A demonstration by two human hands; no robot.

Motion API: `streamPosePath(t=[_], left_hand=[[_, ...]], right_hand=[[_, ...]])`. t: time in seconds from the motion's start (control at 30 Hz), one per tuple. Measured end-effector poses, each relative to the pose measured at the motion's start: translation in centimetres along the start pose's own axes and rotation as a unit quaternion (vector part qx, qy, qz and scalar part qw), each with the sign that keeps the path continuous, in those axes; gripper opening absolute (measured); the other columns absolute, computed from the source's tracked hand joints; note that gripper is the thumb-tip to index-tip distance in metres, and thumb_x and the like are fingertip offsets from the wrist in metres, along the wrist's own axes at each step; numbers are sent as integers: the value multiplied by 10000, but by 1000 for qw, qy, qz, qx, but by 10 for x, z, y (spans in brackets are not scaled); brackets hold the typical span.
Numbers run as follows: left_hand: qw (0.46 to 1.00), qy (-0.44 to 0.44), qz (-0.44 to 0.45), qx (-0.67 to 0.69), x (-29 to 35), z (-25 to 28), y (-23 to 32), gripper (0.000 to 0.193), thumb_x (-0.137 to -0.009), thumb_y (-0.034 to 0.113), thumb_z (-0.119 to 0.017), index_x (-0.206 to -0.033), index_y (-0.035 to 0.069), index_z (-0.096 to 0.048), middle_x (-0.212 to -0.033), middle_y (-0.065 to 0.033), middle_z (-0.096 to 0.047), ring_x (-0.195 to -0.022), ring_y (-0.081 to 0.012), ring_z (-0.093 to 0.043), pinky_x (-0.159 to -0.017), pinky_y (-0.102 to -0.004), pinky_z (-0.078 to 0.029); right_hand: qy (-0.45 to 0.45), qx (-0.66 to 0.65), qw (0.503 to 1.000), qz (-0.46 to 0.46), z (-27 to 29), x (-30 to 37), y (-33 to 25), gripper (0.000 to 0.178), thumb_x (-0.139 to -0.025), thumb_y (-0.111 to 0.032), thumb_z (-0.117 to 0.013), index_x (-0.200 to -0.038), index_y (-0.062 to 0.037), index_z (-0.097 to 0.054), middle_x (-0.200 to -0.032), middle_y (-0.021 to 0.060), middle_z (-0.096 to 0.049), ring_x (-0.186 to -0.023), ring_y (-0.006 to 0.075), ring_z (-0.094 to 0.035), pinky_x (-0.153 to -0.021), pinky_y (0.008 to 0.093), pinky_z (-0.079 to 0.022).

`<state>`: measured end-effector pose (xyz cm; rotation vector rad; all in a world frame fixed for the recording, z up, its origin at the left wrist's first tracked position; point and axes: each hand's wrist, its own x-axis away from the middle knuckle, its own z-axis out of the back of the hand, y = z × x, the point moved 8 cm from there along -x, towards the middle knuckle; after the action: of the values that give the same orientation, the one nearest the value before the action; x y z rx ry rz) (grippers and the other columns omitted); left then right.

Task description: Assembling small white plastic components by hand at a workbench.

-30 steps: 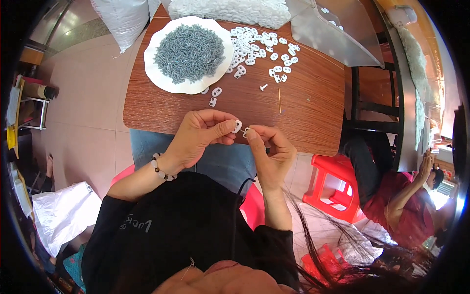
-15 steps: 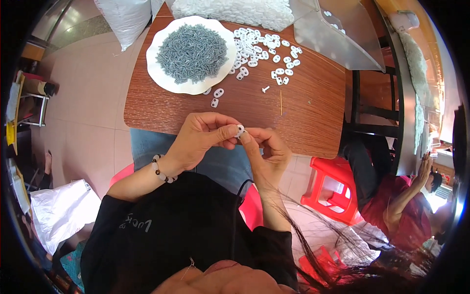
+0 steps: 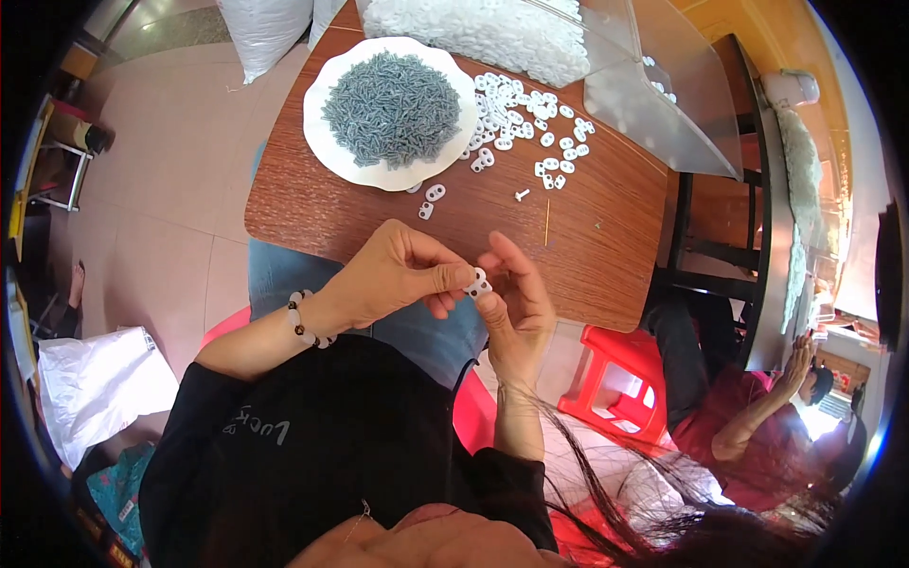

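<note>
A small white plastic piece with two dark round holes (image 3: 479,283) is pinched between the thumb and fingers of my left hand (image 3: 402,279), just off the table's near edge. My right hand (image 3: 519,298) is beside it, its fingers spread apart and curved. The right thumb tip is at the lower edge of the piece; whether it touches cannot be made out. Beyond the hands, two similar white pieces (image 3: 435,193) lie on the brown wooden table (image 3: 331,222). A scalloped white plate (image 3: 327,156) bears a heap of small grey-blue rods (image 3: 393,109).
Many loose white pieces (image 3: 505,118) are scattered right of the plate. A small white peg (image 3: 522,195) and a thin yellowish stick (image 3: 546,222) lie nearer. A clear bin (image 3: 653,114) stands at the far right. Below the table's right corner is a red stool (image 3: 615,388), near another person (image 3: 757,426).
My right fingers have spread away from the white piece, which they were pinching before. The left hand keeps its pinch, and the piece shows more fully. The whole view has shifted slightly.
</note>
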<state>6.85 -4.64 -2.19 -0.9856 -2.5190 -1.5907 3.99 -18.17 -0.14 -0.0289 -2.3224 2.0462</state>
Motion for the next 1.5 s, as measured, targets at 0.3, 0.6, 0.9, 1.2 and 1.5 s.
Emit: streamPosePath(t=[0.3, 0.6, 0.9, 1.2, 1.5], left_hand=[[996, -53, 4, -66, 1, -10, 12, 222, -866, 184, -678, -850, -37, -694, -676, -67, -647, -579, -92, -611, -522, -214, -513], [998, -38, 19, -37, 3, -9, 6, 236, -873, 205, -673, -874, -30, -695, -683, -58, -644, -584, -80, -602, -525, -197, -500], [998, -46, 25, -39, 6, -8, 4, 219, -879, 198, -665, -874, -17, -706, -665, -47, -628, -549, -65, -559, -495, -188, -453], [998, -55, 21, -20, 8, -13, 7, 213, -880, 184, -661, -834, -19, -710, -645, -50, -621, -540, -65, -548, -481, -191, -441], [997, -67, 19, -12, 11, -12, 10, 186, -872, 161, -662, -837, -14, -713, -639, -51, -626, -529, -65, -543, -478, -195, -438]], right_hand=[[-155, -7, 987, 46, -20, -4, 1, 471, -910, -340, -584, -1208, 25, -578, -1231, 179, -559, -1128, 241, -499, -951, 351, -397], [-98, -16, 995, 15, -17, 1, 10, 576, -862, -428, -636, -1168, 57, -582, -1249, 258, -532, -1125, 274, -526, -955, 384, -404], [-78, 11, 997, 25, -17, 4, 8, 570, -865, -416, -637, -1154, 73, -585, -1205, 255, -566, -1044, 258, -571, -916, 371, -430], [-65, 58, 993, 77, -17, 6, -2, 433, -914, -342, -581, -1084, 54, -626, -1110, 198, -627, -955, 233, -598, -837, 328, -468], [-80, 29, 994, 71, -19, 7, -4, 427, -906, -337, -592, -1081, 50, -633, -1113, 210, -622, -966, 244, -599, -832, 337, -471]])
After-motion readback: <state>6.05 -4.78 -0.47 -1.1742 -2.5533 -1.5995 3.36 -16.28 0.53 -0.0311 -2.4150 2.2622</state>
